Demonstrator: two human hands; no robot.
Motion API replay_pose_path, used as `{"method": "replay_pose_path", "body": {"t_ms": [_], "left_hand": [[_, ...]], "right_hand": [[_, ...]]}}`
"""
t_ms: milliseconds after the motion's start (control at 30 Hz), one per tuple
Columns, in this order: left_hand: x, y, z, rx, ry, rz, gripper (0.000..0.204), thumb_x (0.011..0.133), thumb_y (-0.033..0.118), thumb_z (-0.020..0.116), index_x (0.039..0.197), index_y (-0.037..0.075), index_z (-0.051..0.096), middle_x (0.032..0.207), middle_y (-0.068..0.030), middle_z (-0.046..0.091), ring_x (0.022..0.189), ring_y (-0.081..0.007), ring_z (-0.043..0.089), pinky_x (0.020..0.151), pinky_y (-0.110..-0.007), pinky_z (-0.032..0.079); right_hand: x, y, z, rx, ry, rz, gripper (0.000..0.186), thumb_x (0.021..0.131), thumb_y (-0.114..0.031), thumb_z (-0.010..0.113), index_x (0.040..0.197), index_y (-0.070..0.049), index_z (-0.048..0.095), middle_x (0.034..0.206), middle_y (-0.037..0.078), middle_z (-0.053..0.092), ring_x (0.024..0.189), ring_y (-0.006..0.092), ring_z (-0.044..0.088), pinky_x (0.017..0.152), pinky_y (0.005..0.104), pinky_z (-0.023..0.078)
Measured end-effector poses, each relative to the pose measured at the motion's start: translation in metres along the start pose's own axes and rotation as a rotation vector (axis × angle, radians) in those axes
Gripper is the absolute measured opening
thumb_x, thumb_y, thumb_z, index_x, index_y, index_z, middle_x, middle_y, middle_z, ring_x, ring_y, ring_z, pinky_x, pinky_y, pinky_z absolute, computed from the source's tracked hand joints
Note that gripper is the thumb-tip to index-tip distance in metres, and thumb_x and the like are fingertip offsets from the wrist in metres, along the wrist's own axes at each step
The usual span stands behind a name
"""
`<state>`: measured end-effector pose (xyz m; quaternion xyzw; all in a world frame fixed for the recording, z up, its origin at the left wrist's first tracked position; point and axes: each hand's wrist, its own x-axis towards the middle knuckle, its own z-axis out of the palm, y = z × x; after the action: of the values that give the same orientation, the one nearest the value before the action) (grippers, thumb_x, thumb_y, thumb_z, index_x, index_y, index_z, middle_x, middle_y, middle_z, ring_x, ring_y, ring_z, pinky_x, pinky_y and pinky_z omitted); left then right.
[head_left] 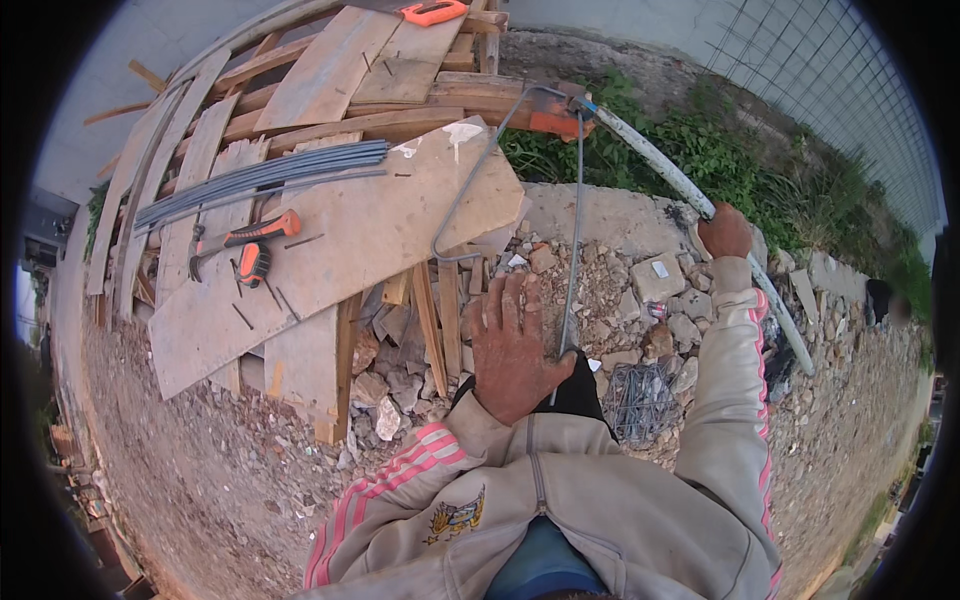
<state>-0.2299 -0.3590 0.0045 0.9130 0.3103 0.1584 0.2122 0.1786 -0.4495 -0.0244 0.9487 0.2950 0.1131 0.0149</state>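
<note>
My right hand (725, 232) is closed round a long pale pipe (660, 165), which slants from the bench's far right end down to the right. At the pipe's far end, a steel rod (578, 210) bent into an open frame shape meets the bench end. One leg of the rod runs toward me and passes behind my left thumb; the other ends in a small hook over the board. My left hand (515, 345) is open, palm down with fingers stretched, its thumb over the rod. Whether it presses on the rod I cannot tell.
On the plank bench (380, 240) lie a bundle of steel rods (270, 178), a claw hammer (250, 232), an orange-black tape measure (254, 264) and loose nails. An orange saw handle (433, 12) is at the back. Rubble (640, 300) and a wire coil (640, 400) lie below; wire mesh (840, 90) stands right.
</note>
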Motion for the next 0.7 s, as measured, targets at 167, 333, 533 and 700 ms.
{"method": "replay_pose_path", "body": {"t_ms": [167, 333, 533, 700], "left_hand": [[0.002, -0.028, -0.018, 0.107, 0.032, -0.032, 0.118, 0.063, 0.053, 0.084, 0.153, -0.005, 0.034, 0.163, -0.0265, 0.025, 0.154, -0.0448, 0.016, 0.122, -0.065, 0.012], [0.009, -0.061, -0.034, 0.168, 0.056, 0.057, 0.12, 0.062, 0.055, 0.084, 0.153, -0.006, 0.034, 0.163, -0.0263, 0.025, 0.153, -0.046, 0.019, 0.122, -0.064, 0.016], [0.014, -0.088, -0.04, 0.207, -0.005, 0.178, 0.113, 0.068, 0.06, 0.078, 0.147, -0.012, 0.04, 0.154, -0.0307, 0.039, 0.147, -0.0454, 0.034, 0.124, -0.054, 0.022], [0.016, -0.092, -0.045, 0.212, -0.048, 0.247, 0.105, 0.073, 0.056, 0.076, 0.145, -0.012, 0.042, 0.152, -0.032, 0.042, 0.145, -0.0463, 0.038, 0.123, -0.051, 0.026]], "right_hand": [[-0.007, -0.01, -0.018, 0.002, 0.031, 0.02, 0.029, 0.079, -0.03, 0.076, 0.102, -0.013, 0.074, 0.095, 0.015, 0.075, 0.091, 0.0367, 0.073, 0.079, 0.0503, 0.059], [-0.031, -0.016, -0.019, 0.026, 0.037, 0.018, 0.025, 0.079, -0.029, 0.076, 0.098, -0.012, 0.074, 0.091, 0.015, 0.075, 0.088, 0.036, 0.073, 0.077, 0.05, 0.059], [-0.042, -0.013, -0.03, 0.084, 0.068, -0.158, 0.059, 0.09, -0.063, 0.063, 0.107, -0.007, 0.067, 0.079, 0.021, 0.071, 0.077, 0.0406, 0.071, 0.068, 0.0519, 0.056], [-0.044, -0.005, -0.026, 0.177, 0.063, -0.179, 0.071, 0.096, -0.073, 0.045, 0.109, -0.005, 0.065, 0.072, 0.023, 0.068, 0.073, 0.0425, 0.07, 0.066, 0.0548, 0.054]]}}
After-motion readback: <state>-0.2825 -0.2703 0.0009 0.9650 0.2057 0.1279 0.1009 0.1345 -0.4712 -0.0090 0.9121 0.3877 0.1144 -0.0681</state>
